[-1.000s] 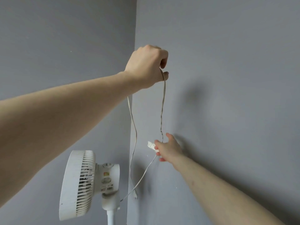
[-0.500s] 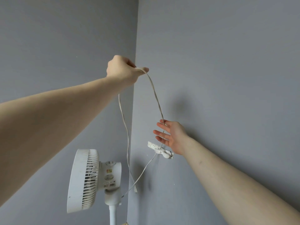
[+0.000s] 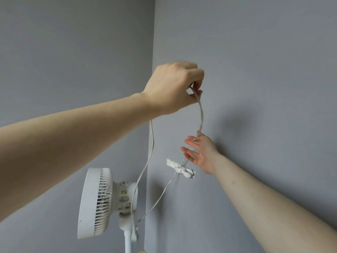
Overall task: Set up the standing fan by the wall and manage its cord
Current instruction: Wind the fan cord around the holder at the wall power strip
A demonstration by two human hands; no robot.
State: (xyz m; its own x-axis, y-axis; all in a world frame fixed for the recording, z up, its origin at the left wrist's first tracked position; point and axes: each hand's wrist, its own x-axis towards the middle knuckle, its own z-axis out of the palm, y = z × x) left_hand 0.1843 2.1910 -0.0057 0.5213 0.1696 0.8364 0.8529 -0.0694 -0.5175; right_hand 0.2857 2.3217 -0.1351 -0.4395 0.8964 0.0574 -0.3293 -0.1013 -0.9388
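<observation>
room: corner of two plain grey painted walls (image 3: 255, 52), corner line running down the middle; soft shadows of the arms on the right-hand wall
fan: white plastic standing fan (image 3: 96, 203) low in the corner, round grille head turned left, motor housing with a sticker label behind it, white pole going out of frame at the bottom (base not visible)
cord: thin white flat power cord (image 3: 201, 114), looped up over the left hand; one strand drops down past the fan's motor housing, the other drops to the right hand and on through the clip, then down toward the fan
clip: white plastic clothes-peg style clip (image 3: 182, 168) on the right-hand wall just below the right hand, cord passing through it
left hand (image 3: 173, 86): raised high, arm stretched forward, fingers curled, cord pinched between thumb and forefinger
right hand (image 3: 198, 152): lower, near the wall, palm facing left, fingers straight and spread; cord runs across the fingers (touching, not gripped)
</observation>
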